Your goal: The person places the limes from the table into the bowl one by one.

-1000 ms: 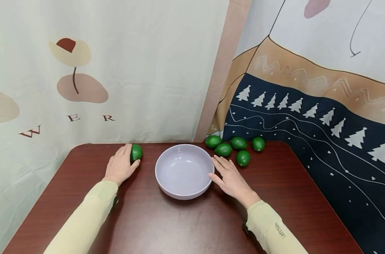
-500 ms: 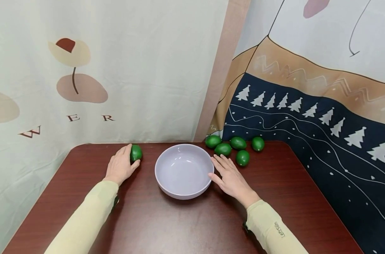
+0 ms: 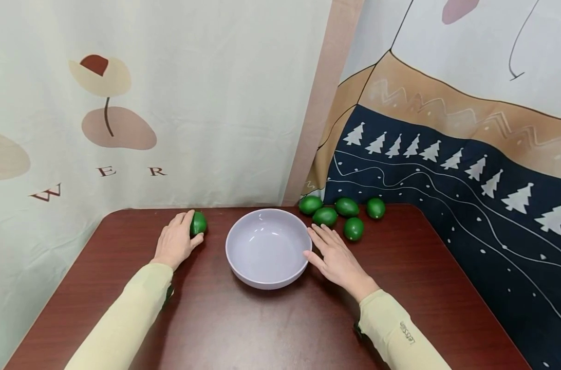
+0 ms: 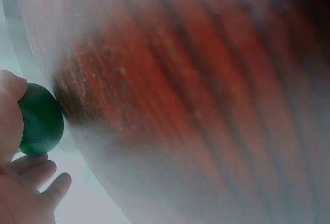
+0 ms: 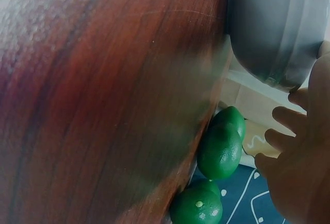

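My left hand point(image 3: 175, 241) holds a green lime point(image 3: 199, 224) on the table, thumb on the near side and fingers along its left. In the left wrist view the lime point(image 4: 41, 120) sits between thumb and fingers, partly covered by the hand. A shallow lavender bowl point(image 3: 268, 281) stands upright in the middle, with nothing in it. My right hand point(image 3: 338, 261) rests against the bowl's right side, its fingers fairly straight and the thumb at the rim. In the right wrist view fingertips meet the bowl's outer wall point(image 5: 268, 33).
Several more limes point(image 3: 324, 217) lie loose at the back right, just beyond my right fingertips. The dark red wooden table point(image 3: 262, 334) has a curtain point(image 3: 225, 128) behind it and a dark cloth printed with trees point(image 3: 424, 180) along its right.
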Demonstrator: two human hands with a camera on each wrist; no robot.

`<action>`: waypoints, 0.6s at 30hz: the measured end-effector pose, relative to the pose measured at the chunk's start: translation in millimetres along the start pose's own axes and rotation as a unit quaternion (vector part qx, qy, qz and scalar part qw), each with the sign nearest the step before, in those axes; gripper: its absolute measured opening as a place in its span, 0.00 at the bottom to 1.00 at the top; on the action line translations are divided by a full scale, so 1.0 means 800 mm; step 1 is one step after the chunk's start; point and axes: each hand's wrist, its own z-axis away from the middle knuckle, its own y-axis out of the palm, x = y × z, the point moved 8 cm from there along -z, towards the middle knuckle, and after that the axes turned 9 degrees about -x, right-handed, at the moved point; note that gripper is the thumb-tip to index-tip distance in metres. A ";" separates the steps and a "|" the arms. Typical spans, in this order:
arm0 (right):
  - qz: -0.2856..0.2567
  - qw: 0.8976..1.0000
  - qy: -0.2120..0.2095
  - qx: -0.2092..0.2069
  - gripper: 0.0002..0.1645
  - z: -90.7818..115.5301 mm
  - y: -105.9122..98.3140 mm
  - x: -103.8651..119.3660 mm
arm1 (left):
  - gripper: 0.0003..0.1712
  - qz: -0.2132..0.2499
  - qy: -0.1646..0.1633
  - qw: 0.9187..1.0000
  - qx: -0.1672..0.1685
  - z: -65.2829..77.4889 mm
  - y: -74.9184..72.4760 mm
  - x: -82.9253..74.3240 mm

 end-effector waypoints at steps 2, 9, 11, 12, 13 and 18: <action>-0.001 1.000 -0.003 -0.003 0.40 0.000 0.000 0.000 | 0.40 -0.002 0.001 1.000 0.003 0.001 -0.001 0.000; -0.005 1.000 -0.002 -0.003 0.41 0.001 -0.002 0.000 | 0.40 -0.005 0.006 1.000 0.003 0.003 0.001 0.004; -0.005 1.000 -0.002 -0.003 0.41 0.001 -0.002 0.000 | 0.40 -0.005 0.009 1.000 0.001 0.003 0.001 0.005; -0.006 1.000 -0.002 -0.003 0.41 0.001 -0.002 -0.001 | 0.40 -0.005 0.010 1.000 0.001 0.003 0.001 0.005; -0.006 1.000 -0.003 -0.004 0.41 0.001 -0.002 -0.001 | 0.40 -0.005 0.012 1.000 0.000 0.003 0.000 0.005; -0.007 1.000 -0.003 -0.003 0.41 0.000 -0.001 -0.001 | 0.39 -0.006 0.024 1.000 -0.009 0.002 -0.007 0.001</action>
